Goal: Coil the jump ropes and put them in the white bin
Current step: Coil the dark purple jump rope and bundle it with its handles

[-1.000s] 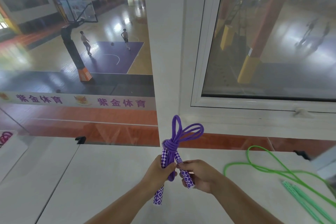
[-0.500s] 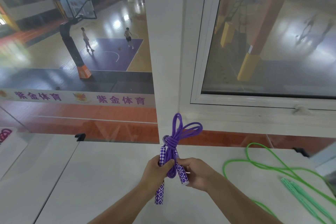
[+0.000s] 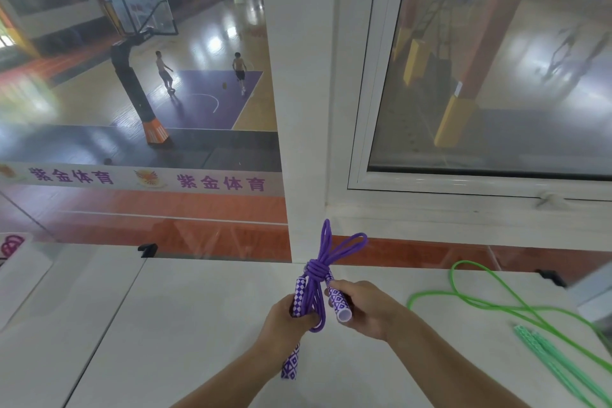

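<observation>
At the far left edge of the frame we see a white bin point(image 3: 20, 270) with a pink rope point(image 3: 11, 245) inside, only partly in view. Low in the centre, above the white table point(image 3: 185, 318), our left hand point(image 3: 284, 321) has its fingers curled round 1 checkered handle point(image 3: 295, 328) of the purple rope point(image 3: 323, 267), whose cord is bundled and knotted, with 2 loops sticking up. Just right of it, our right hand point(image 3: 364, 311) grips the other handle point(image 3: 338, 302), tilted with its open end toward us. At lower right the green rope point(image 3: 490, 305) lies loose and uncoiled on the table, well apart from the bin.
</observation>
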`<state>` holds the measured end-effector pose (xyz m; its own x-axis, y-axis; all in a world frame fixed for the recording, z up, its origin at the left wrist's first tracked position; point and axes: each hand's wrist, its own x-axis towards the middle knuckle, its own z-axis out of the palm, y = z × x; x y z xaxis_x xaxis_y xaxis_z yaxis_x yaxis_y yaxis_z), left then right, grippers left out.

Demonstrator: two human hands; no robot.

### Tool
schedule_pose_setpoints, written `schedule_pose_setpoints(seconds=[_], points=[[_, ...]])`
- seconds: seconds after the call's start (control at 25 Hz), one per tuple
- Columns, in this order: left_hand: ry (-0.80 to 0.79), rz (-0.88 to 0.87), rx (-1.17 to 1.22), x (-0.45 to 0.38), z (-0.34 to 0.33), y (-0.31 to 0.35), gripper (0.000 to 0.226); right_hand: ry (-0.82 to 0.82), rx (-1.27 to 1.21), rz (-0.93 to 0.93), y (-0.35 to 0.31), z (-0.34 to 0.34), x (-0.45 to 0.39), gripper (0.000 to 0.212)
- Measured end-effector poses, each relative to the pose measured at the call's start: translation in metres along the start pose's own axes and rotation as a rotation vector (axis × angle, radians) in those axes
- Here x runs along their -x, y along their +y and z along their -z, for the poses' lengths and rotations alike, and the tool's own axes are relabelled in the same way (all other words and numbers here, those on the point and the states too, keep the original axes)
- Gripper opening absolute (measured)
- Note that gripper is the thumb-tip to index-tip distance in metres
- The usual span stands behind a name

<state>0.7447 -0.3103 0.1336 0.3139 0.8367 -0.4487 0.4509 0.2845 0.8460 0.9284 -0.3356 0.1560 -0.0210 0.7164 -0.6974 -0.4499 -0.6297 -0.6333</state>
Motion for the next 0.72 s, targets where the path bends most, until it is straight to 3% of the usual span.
schedule_pose_setpoints(seconds=[0.12, 0.24, 0.48, 0.72], points=[[0.023, 0.03, 0.051, -0.001, -0.001, -0.008, 0.011, -0.123, -0.227, -0.039, 0.001, 0.0, 0.0, 0.023], [0.041, -0.006, -0.006, -0.003, -0.001, -0.01, 0.009, -0.147, -0.203, -0.034, 0.002, 0.004, 0.002, 0.018], [0.049, -0.07, -0.212, -0.004, 0.003, -0.003, 0.009, 0.121, -0.004, 0.086, 0.008, -0.002, -0.005, 0.016], [0.074, -0.142, -0.208, 0.007, -0.009, -0.001, 0.02, 0.167, -0.185, 0.081, 0.017, -0.023, -0.012, 0.023]])
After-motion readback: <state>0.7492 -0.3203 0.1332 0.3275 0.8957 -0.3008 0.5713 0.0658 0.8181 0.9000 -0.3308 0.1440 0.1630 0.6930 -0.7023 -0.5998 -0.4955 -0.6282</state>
